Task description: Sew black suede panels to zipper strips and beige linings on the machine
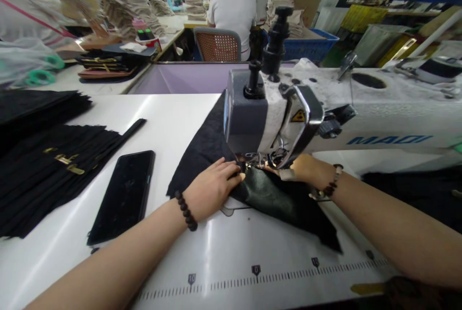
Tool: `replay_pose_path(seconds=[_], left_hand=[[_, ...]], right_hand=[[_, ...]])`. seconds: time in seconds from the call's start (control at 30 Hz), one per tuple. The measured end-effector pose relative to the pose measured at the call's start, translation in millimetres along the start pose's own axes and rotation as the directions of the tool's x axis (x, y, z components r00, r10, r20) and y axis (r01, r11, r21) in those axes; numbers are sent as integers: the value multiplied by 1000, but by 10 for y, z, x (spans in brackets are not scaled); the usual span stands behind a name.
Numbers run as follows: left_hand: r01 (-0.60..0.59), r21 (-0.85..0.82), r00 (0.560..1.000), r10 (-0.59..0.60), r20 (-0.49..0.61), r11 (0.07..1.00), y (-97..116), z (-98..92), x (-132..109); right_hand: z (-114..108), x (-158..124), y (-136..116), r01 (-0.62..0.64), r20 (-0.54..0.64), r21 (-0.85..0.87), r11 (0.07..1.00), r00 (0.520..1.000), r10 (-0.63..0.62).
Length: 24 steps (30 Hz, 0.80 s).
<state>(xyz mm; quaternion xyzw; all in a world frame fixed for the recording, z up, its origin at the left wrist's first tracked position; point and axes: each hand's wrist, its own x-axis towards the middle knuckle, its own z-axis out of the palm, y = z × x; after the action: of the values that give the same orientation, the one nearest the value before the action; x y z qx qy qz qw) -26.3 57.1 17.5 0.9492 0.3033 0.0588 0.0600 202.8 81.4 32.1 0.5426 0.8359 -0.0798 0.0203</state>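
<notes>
A piece of black fabric [202,148] lies under the sewing machine head [249,112], with a shiny dark flap [269,192] folded toward me. My left hand [212,187], a dark bead bracelet at its wrist, presses its closed fingers and thumb onto the fabric just left of the presser foot [258,158]. On the other side, my right hand [306,170] grips the fabric close to the needle area. Its fingertips are partly hidden behind the machine's metal guard [306,117]. Something whitish covers its thumb.
A black phone [124,197] lies left of my left arm. Beyond it are black pieces with gold zipper pulls [61,165] and a dark fabric stack [36,108]. More black fabric [415,194] lies at right. A ruler scale [256,278] runs along the front. A person [233,9] sits ahead.
</notes>
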Motion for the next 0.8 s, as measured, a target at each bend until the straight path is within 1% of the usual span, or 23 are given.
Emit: replay_pose_path(seconds=[0.07, 0.1, 0.17, 0.23, 0.27, 0.33, 0.4, 0.43, 0.5, 0.6, 0.67, 0.73, 0.8], left_hand=[[19, 78, 999, -22, 43, 997, -145, -82, -125], [42, 108, 998, -47, 51, 993, -191, -123, -184], [65, 109, 995, -72, 63, 992, -187, -196, -269], [48, 41, 996, -51, 73, 998, -48, -242, -294], [36, -1, 996, -36, 78, 999, 59, -251, -287], [48, -36, 995, -45, 87, 998, 296, -241, -255], [86, -8, 990, -85, 115, 996, 494, -208, -237], [100, 16, 986, -101, 131, 995, 564, -189, -241], [102, 59, 980, -111, 167, 993, 641, -152, -271], [48, 116, 969, -74, 234, 992, 665, -98, -323], [15, 193, 966, -64, 251, 981, 665, -60, -320], [12, 278, 974, -74, 214, 961, 662, -33, -278], [37, 318, 982, -94, 163, 947, 644, -36, -211]], right_hand=[[-14, -263, -140, -38, -26, -76, 996, 999, 36], [1, -413, -221, -65, -66, -145, 987, 996, 56], [71, -707, -391, -73, -112, -264, 962, 993, 44], [168, -933, -535, -73, -124, -289, 955, 992, 39], [215, -1010, -583, -85, -133, -280, 956, 990, 49], [293, -1100, -618, -120, -163, -244, 962, 983, 81], [349, -1147, -577, -157, -202, -201, 967, 973, 116], [373, -1170, -537, -156, -215, -178, 972, 970, 116], [426, -1234, -445, -95, -222, -132, 987, 973, 64], [523, -1335, -316, 54, -194, -74, 996, 979, -68], [567, -1366, -234, 88, -179, -43, 995, 979, -94], [543, -1382, -128, 101, -159, -5, 995, 982, -100], [417, -1443, 34, 161, -109, 63, 985, 982, -154]])
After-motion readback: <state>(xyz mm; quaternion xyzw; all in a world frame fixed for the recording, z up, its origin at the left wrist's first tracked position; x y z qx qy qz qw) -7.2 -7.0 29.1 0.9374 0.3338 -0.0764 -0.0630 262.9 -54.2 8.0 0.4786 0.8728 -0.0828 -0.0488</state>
